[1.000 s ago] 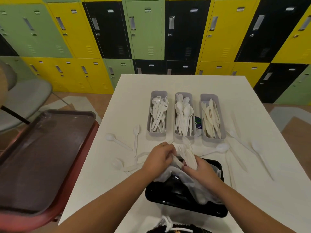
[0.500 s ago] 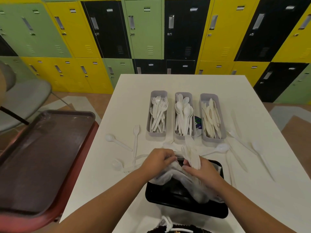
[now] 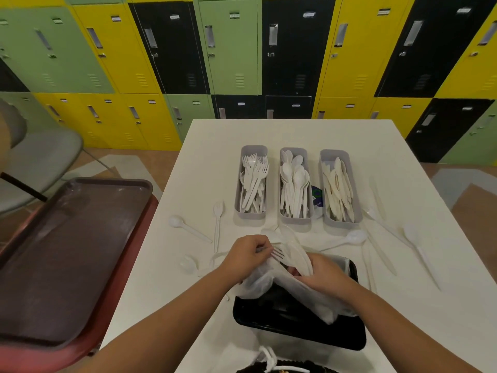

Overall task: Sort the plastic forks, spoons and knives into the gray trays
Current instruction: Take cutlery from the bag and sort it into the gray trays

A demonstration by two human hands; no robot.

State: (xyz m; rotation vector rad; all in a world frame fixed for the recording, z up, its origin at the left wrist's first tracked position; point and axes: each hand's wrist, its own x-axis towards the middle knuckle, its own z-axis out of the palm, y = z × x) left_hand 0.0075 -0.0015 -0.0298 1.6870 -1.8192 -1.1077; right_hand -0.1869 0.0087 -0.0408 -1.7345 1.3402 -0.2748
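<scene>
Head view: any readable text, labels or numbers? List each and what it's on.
None can be read.
Locker door labels: small tags on the doors, too blurred to read.
Round blue sticker between the spoon tray and knife tray: a pale mark and small print, mostly hidden, unreadable.

A brown tray [image 3: 67, 254] rests on a red seat at the near left, a gray chair [image 3: 35, 162] stands farther left, and green, yellow and black lockers [image 3: 242, 49] line the far wall

Light: even and bright, from overhead
Shadows: soft, faint on the table [image 3: 403, 146]
Distortion: lockers [image 3: 231, 44] bow outward at the edges
Focus: slightly soft throughout
</scene>
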